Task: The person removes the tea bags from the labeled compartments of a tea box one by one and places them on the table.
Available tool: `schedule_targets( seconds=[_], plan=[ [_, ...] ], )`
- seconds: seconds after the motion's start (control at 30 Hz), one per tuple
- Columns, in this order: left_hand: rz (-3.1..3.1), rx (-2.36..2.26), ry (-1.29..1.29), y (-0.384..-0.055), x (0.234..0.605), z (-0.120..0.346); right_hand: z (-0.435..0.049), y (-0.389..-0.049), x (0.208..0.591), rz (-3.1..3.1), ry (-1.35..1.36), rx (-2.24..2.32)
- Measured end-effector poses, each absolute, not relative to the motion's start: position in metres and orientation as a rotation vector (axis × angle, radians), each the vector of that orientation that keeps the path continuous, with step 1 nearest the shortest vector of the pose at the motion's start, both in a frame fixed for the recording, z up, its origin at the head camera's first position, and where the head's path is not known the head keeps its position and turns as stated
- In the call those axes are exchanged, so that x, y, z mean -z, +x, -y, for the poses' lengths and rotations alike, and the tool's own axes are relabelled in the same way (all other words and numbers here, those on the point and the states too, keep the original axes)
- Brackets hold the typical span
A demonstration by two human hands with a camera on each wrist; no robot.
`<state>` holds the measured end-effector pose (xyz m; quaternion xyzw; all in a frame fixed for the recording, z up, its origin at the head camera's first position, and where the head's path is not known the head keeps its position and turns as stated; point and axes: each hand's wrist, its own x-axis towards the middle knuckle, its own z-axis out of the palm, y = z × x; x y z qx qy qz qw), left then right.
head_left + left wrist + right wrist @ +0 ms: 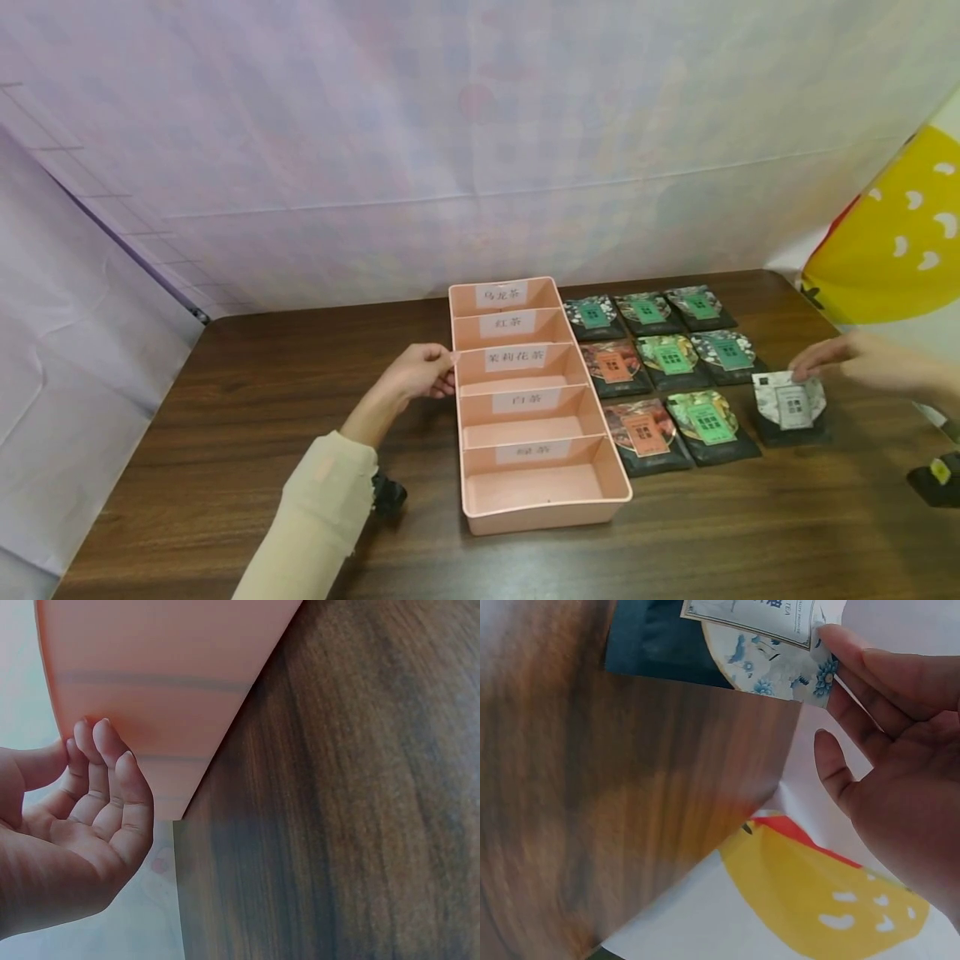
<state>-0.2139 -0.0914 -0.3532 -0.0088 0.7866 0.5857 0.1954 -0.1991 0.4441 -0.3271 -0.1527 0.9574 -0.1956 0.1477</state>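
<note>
A pink divided box (547,517) with paper labels inside its compartments stands lengthwise on the table. At its left rim is my left hand (423,371); in the left wrist view the thumb and index finger pinch the rim while the other fingers curl beside the wall. My right hand (847,362) holds the top edge of a tea packet (791,408) by its fingertips. This packet is dark below and white with blue flowers above, as the right wrist view shows. Tea packets with green labels (705,421) and orange-red labels (641,433) lie in rows between box and right hand.
Dark wood table (300,417) extends on both sides of the box. A pale patterned cloth (375,150) hangs behind it, with a yellow shape (885,258) on the cloth at right. A small black object (937,479) sits at the right edge.
</note>
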Motion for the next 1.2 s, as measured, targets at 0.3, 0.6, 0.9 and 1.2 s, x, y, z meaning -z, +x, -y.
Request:
schedule_targets(
  seconds=[0.3,0.6,0.9,1.2],
  plan=[
    [-2.204,-1.652,-0.02,-0.213,0.353,0.092,-0.439,-0.202,0.348,-2.735,-0.571,0.648],
    [-2.2,-1.65,-0.002,-0.214,0.354,0.092,-0.435,-0.202,0.359,-2.669,-0.549,0.776],
    [-2.205,-1.657,-0.012,-0.214,0.355,0.092,-0.431,-0.202,0.357,-2.667,-0.459,0.783],
    [-2.212,-1.657,-0.013,-0.214,0.355,0.091,-0.414,-0.204,0.352,-2.849,-0.416,0.699]
  ],
)
